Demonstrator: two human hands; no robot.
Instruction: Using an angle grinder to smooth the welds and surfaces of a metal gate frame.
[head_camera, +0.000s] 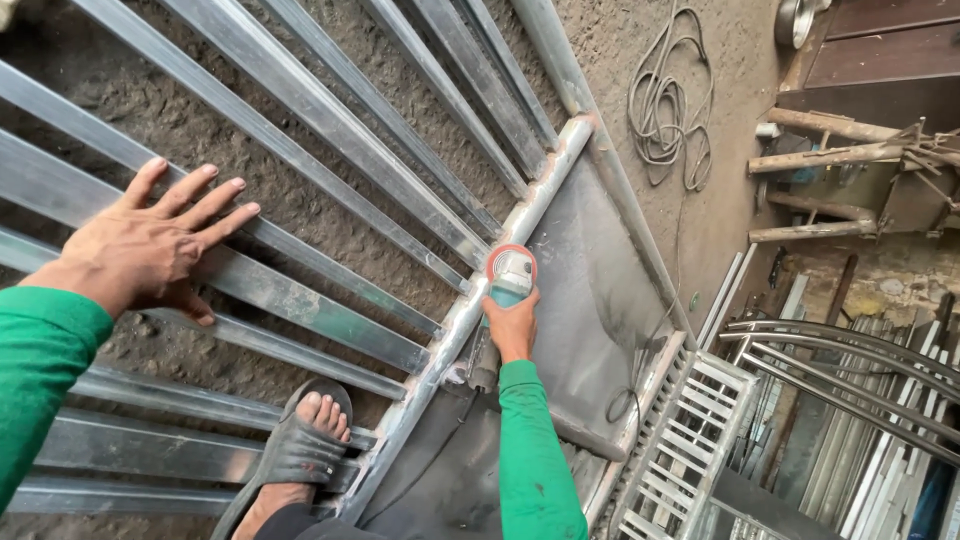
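Head view, our left hand (150, 245) spread flat on a metal gate bar (300, 300) at left, grip apart, our right hand (512, 322) clamped on the angle grinder (510, 272), its disc on the welded cross rail (490, 285) mid-scene, sandalled foot (305, 440) near, coiled cable (665, 100) far right.

Under me is a rough floor (330, 190) of packed grey-brown dirt, gritty and uneven, lit by flat daylight with soft shadows. A coil of pale cable (668, 95) lies loose on it at the upper right. Beyond that I see rusty pipes (815, 160) stacked crosswise beside a dark wooden bench (880, 50), with a round metal bowl (795, 20) at its corner. At the lower right, curved steel tubes (850, 370) lean in a bundle, next to a small white metal grille (700, 420) lying flat near a crumbling, stained wall base (900, 275).
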